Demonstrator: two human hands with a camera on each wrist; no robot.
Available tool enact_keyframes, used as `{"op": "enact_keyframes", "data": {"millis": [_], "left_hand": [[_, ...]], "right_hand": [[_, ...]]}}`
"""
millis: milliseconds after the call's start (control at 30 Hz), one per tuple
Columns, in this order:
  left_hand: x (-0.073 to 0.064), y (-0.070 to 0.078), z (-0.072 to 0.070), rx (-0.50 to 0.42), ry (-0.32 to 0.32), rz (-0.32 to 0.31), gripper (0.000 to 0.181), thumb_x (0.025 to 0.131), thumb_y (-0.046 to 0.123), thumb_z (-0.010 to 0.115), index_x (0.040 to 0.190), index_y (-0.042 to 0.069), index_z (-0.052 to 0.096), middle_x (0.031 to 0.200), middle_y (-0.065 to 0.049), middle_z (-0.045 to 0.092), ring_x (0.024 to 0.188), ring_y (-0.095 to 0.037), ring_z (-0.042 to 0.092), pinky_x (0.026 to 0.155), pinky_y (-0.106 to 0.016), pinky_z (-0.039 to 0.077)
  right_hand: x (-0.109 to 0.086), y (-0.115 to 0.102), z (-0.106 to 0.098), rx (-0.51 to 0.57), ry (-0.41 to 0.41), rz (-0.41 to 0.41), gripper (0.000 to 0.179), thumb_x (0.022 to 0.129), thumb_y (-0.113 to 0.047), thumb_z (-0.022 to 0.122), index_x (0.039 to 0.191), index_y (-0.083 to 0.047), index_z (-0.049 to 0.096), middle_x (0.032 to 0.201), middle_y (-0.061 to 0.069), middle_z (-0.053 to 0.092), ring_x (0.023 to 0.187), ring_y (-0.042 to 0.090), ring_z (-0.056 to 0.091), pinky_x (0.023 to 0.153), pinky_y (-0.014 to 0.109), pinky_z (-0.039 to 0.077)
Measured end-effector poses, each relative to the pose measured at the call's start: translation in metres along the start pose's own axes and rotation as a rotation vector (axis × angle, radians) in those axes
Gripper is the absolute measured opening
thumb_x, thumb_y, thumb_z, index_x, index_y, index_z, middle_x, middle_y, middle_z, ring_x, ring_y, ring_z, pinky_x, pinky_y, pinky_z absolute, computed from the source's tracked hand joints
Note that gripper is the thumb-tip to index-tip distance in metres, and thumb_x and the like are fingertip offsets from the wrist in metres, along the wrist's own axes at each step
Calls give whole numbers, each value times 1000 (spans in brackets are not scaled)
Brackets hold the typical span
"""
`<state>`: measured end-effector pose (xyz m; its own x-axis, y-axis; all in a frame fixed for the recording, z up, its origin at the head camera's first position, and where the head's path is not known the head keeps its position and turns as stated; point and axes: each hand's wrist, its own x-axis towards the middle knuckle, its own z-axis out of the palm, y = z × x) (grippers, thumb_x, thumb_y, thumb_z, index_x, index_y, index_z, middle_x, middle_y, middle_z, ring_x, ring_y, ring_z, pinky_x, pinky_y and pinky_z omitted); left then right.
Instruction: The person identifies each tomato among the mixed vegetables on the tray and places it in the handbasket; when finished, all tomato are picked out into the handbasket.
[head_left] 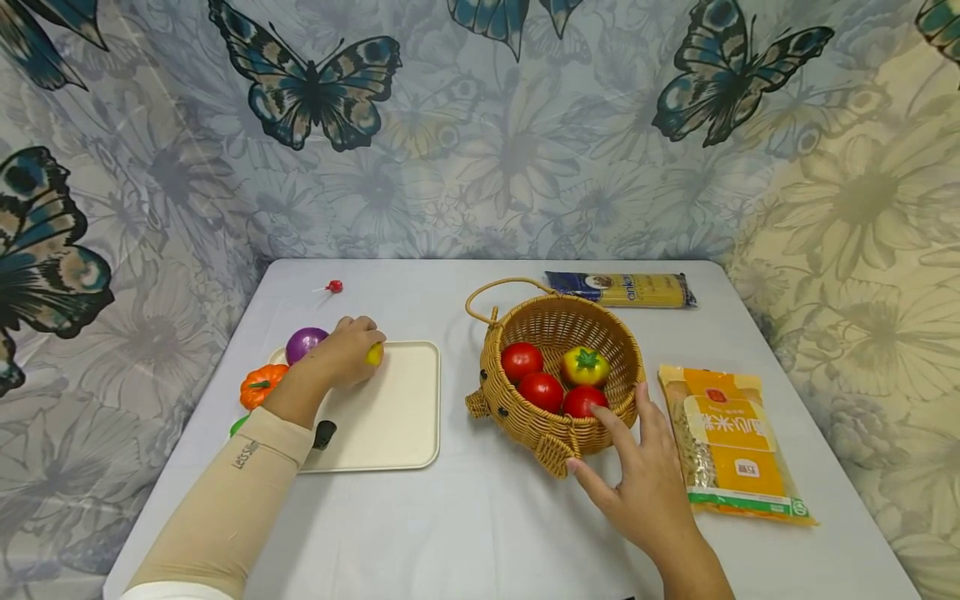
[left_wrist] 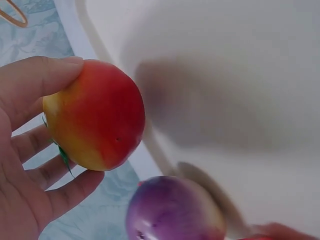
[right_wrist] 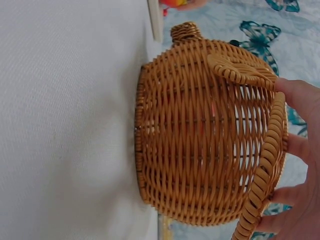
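In the head view my left hand [head_left: 349, 352] is over the far side of a cream tray [head_left: 405, 417]. It grips a red-and-yellow tomato [left_wrist: 97, 117] with green leaves, thumb on one side and fingers on the other in the left wrist view. My right hand [head_left: 648, 483] is at the near right rim of a fish-shaped wicker basket [head_left: 517, 429], fingers spread and fingertips right at the rim. Inside the basket lie several tomatoes, red ones [head_left: 540, 392] and a yellow one [head_left: 585, 367] with a green top.
A purple round vegetable [head_left: 305, 344], an orange pumpkin [head_left: 260, 385] and a partly hidden green item [head_left: 237, 425] sit along the tray's left side. A yellow noodle packet [head_left: 637, 290] lies behind the basket, a grain bag [head_left: 731, 442] right of it. A small red item [head_left: 334, 286] lies far left.
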<state>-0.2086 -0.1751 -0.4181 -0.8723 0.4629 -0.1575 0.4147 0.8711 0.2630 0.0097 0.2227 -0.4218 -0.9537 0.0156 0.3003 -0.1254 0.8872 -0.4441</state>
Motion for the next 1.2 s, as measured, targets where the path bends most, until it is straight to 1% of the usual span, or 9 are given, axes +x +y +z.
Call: {"op": "enact_keyframes", "data": {"millis": [67,233,433,600,800,1033,1200], "left_hand": [[1,2,-2,-5,24,23,42,91,9,72,132,2,65,137,-20,54,122,-40,47,104,-52,50],[1,10,-9,8,76,104,39,91,10,74,129,2,67,137,-22,54,122,-41,48,105,-52,49],[0,28,-23,-2,109,152,38,91,10,74,128,4,68,141,-22,53,126,-42,47,104,-51,51],[-2,49,-38,-7,118,186,41,91,11,74,131,6,66,146,-19,50,132,-41,43,102,-50,52],[-1,78,-54,-15,126,227,43,94,14,72,136,10,63,151,-16,46,137,-38,40,103,-48,52],[4,111,-68,-31,135,281,42,95,15,70,136,13,64,152,-13,45,138,-33,39,101,-44,53],[9,135,-74,-29,122,325,42,95,15,70,137,15,63,151,-9,45,138,-31,38,101,-41,52]], "right_hand": [[0,0,0,-1,0,2,72,79,-39,86,142,-23,54,171,21,5,146,56,23,109,81,23],[-1,1,0,1,1,4,72,79,-39,86,142,-23,55,171,20,5,146,56,23,107,82,25],[0,-1,-1,-3,-15,24,72,79,-41,86,142,-24,55,171,19,5,147,54,22,108,80,25],[0,-2,-2,-10,-20,35,72,79,-42,86,142,-26,55,171,18,5,147,52,22,109,80,26],[0,-2,-1,-15,-5,18,72,79,-42,86,142,-25,56,171,19,7,146,53,23,108,79,27],[-1,-1,-1,-8,12,-1,71,79,-41,86,141,-24,56,170,21,9,146,52,24,110,78,26],[-1,-1,-1,1,19,-13,71,79,-41,86,141,-24,56,170,21,9,146,51,24,110,78,25]]}}
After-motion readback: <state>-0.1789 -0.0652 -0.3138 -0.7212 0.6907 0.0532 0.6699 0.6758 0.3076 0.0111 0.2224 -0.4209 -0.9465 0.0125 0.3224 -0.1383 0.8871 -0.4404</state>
